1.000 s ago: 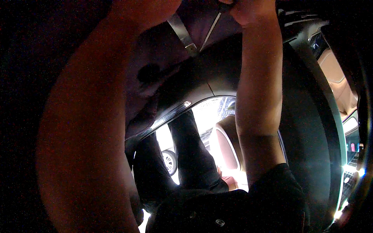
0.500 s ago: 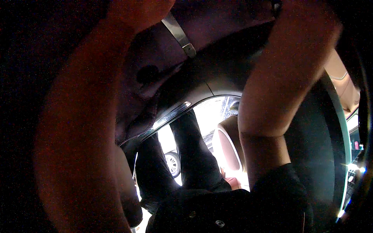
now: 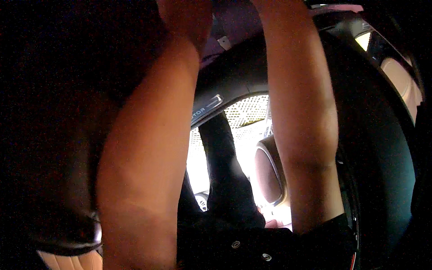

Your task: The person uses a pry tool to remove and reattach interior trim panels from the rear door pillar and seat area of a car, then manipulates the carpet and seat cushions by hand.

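My left forearm point(image 3: 150, 148) and right forearm point(image 3: 303, 90) both reach up to the top edge. Only the wrist and back of my left hand point(image 3: 185, 18) show there, dim, with the fingers hidden. Nothing can be made out in its grasp. Past the top edge, my right hand is cut off. Between the two arms lies dark purple carpet point(image 3: 234, 13) in a car's interior. A pale metal tab point(image 3: 224, 42) shows on this carpet, close to my left wrist.
Below the carpet runs a door sill with a bright trim plate point(image 3: 208, 108). My black-trousered leg point(image 3: 225, 171) stands outside it, beside an oval door panel point(image 3: 268, 175). A vehicle wheel point(image 3: 202, 201) shows beyond. Tan upholstery lies at lower left point(image 3: 72, 260) and right point(image 3: 400, 81).
Both forearms have swung inward, closer together; the right moved left and the left moved right. The view has shifted, and most of the metal strip is now covered by my left arm.
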Available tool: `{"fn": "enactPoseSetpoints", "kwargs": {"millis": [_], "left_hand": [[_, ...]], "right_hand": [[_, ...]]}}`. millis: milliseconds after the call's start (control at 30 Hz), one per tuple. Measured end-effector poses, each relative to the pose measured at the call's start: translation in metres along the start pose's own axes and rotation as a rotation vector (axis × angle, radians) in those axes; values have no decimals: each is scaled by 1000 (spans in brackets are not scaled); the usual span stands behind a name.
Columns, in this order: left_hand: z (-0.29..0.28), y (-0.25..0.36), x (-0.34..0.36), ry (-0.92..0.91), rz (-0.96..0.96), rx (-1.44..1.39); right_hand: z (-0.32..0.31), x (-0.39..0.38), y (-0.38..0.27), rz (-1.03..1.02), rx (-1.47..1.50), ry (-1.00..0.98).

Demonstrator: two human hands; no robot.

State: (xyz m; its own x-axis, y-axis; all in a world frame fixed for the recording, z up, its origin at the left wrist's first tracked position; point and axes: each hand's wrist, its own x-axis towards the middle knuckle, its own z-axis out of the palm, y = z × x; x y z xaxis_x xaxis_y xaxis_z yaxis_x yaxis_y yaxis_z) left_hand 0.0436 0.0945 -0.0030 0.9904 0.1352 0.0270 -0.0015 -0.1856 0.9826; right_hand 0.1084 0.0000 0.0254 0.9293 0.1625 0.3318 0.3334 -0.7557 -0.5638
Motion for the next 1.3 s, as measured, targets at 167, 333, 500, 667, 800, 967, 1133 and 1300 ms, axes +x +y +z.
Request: {"fn": "enactPoseSetpoints", "kwargs": {"millis": [167, 333, 500, 667, 800, 967, 1133, 1300], "left_hand": [[-2, -11, -90, 0, -287, 119], [-18, -21, -94, -53, -281, 180], [-60, -24, -70, -41, -228, 321], [-58, -3, -112, 11, 126, 958], [-47, 15, -193, -571, -164, 596], [-28, 23, -166, -531, -146, 470], [-25, 23, -151, -795, -208, 547], [-26, -2, -169, -825, -121, 584]], "right_hand": [[-40, -39, -17, 466, 358, -394], [-47, -80, -1, 425, -105, -477], [-55, -149, -18, 298, -457, -759], [-70, -196, -44, 40, -510, -690], [-66, -182, -35, 88, -549, -957], [-64, -140, -14, 203, -587, -1202], [-48, -100, -32, 333, -717, -1515], [-32, -101, -12, 223, -643, -1204]]}}
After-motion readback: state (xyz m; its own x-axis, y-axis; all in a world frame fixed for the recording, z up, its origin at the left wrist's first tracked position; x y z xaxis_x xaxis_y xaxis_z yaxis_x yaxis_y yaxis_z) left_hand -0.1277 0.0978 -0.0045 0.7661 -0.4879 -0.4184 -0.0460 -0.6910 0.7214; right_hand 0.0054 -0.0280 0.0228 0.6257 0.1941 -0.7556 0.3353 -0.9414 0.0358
